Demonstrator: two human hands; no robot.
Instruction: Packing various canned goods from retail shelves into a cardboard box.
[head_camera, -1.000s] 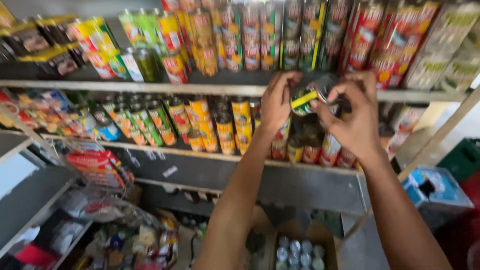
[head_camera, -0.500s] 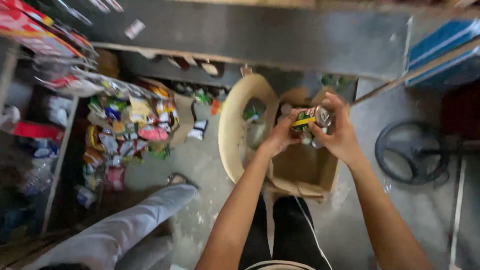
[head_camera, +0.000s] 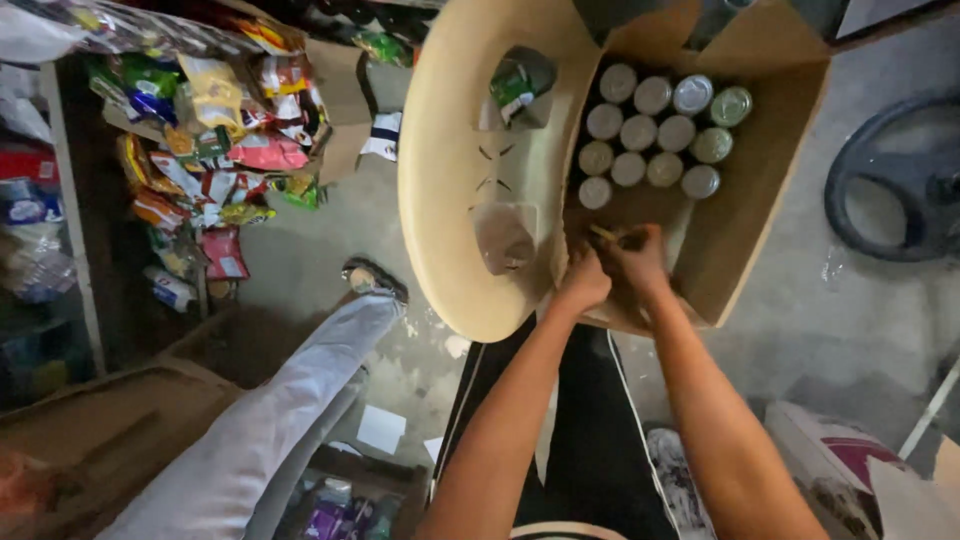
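I am looking straight down into an open cardboard box on the floor, and both of my hands are inside its near end. The left hand and right hand sit pressed close together, knuckles up, touching or nearly touching. Between them I can make out a small dark thing with a yellow strip, but it is blurred and mostly covered, so I cannot tell for certain whether either grip is pinching it or only curled beside it, nor which way it lies.

Just beyond my fingers, toward the far end of the box, stand the cans, upright in tidy rows, their round lids facing me. Most lids are silver; two at the right of the rows look green. The nearest can stands just past the left hand, so that hand is slightly the closer one to the rows.

Left of the box leans a pale round plastic chair seat with a green packet on it. Farther left, bright snack packets hang on a rack. A grey-trousered leg stretches across the floor at near left.
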